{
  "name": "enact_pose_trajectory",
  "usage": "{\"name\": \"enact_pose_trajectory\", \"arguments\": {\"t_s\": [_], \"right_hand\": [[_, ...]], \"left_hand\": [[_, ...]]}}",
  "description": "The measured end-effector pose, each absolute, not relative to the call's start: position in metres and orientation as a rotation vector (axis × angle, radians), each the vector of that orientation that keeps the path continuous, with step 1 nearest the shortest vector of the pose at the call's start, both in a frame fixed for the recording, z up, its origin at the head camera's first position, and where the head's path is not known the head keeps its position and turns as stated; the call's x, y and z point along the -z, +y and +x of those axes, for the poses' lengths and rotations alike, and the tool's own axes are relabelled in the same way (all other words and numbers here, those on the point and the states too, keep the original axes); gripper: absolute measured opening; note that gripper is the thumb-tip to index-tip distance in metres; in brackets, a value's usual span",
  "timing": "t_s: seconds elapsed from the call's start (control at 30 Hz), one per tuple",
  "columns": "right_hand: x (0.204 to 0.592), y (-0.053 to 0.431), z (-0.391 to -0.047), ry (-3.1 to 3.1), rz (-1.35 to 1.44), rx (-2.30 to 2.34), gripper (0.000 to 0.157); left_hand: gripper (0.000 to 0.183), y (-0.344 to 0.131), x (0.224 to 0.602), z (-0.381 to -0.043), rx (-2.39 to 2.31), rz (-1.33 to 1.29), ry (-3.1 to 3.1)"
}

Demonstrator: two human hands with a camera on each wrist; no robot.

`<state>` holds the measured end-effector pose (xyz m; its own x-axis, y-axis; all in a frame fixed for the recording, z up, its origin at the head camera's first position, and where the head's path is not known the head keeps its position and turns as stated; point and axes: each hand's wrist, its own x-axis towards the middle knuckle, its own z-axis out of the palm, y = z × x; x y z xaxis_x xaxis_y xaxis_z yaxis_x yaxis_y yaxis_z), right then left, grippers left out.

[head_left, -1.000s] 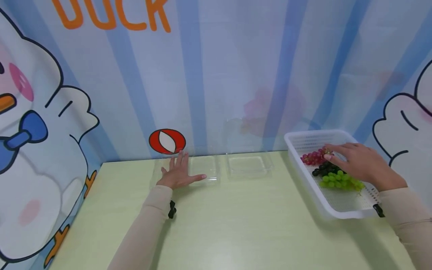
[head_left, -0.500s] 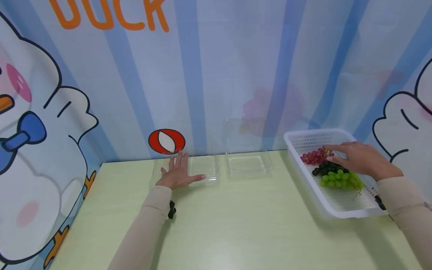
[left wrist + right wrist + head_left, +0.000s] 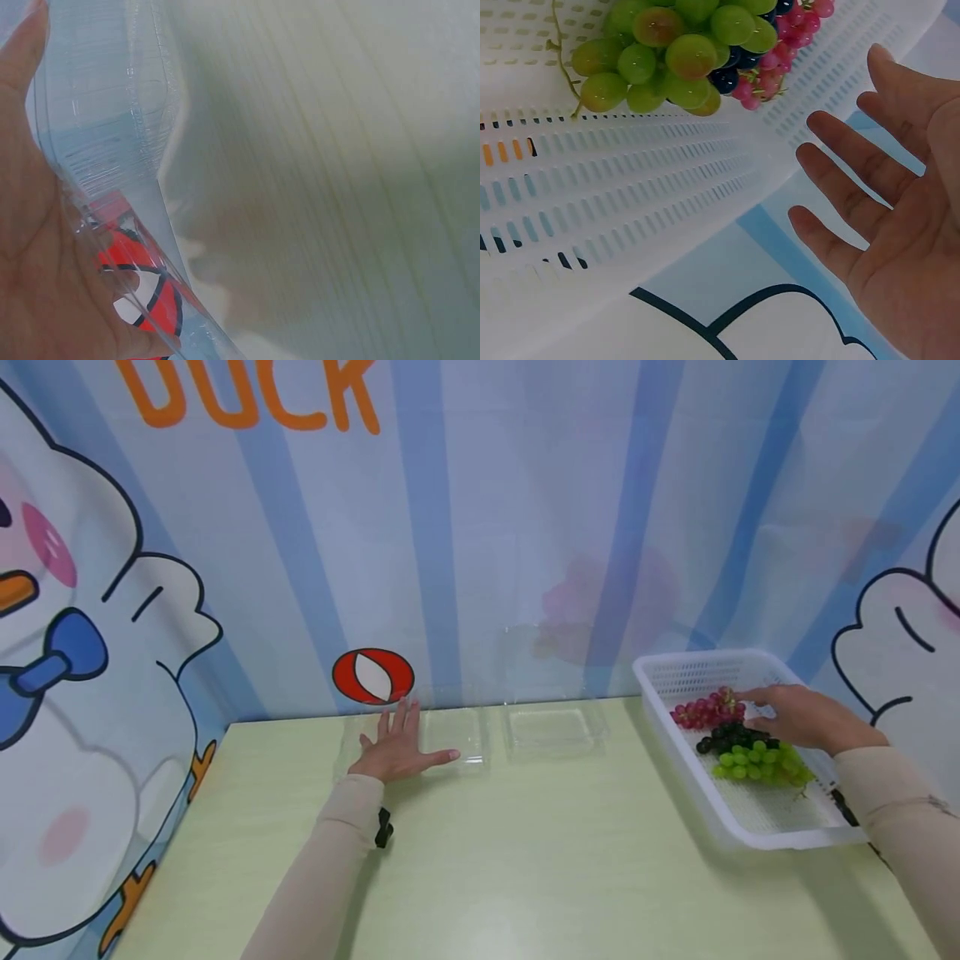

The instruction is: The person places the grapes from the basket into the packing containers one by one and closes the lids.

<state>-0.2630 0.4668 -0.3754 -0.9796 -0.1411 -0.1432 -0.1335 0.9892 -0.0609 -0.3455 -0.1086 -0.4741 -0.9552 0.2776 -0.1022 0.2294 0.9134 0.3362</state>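
My left hand (image 3: pixel 393 752), fingers spread, rests on a clear plastic box (image 3: pixel 453 735) at the back of the table; the left wrist view shows the palm against the clear plastic (image 3: pixel 112 112). Over the white basket (image 3: pixel 712 814) is my right hand (image 3: pixel 813 718), its fingers parted and holding nothing in the right wrist view. Red grapes (image 3: pixel 697 712), black grapes (image 3: pixel 723 737) and green grapes (image 3: pixel 757 764) lie side by side in the basket. The right fingertips are close to the red and black bunches; contact cannot be made out in the head view.
Another clear box (image 3: pixel 551 731) sits right of the first one, its raised lid faint against the backdrop. A blue striped cloth (image 3: pixel 480 527) with printed ducks stands behind the table (image 3: pixel 525 852). The basket's raised rim borders the grapes.
My right hand has drawn back slightly to the right, uncovering more of the red grapes. The left hand stays on the plastic box, and the grapes lie as before.
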Motion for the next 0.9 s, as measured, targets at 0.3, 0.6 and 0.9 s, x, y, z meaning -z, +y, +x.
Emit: {"name": "enact_pose_trajectory", "arguments": {"t_s": [0.3,0.6,0.9], "right_hand": [[0.385,0.474,-0.284,2.935,-0.257,0.035,0.047],[0.405,0.486,-0.289,2.842,-0.24,0.06,0.053],[0.414,0.492,-0.289,2.818,-0.182,0.104,0.057]], "left_hand": [[0.128,-0.113,0.472,-0.348,-0.502,0.383,2.926],[0.129,-0.111,0.474,-0.346,-0.531,0.383,2.925],[0.128,-0.109,0.475,-0.345,-0.509,0.381,2.946]]}}
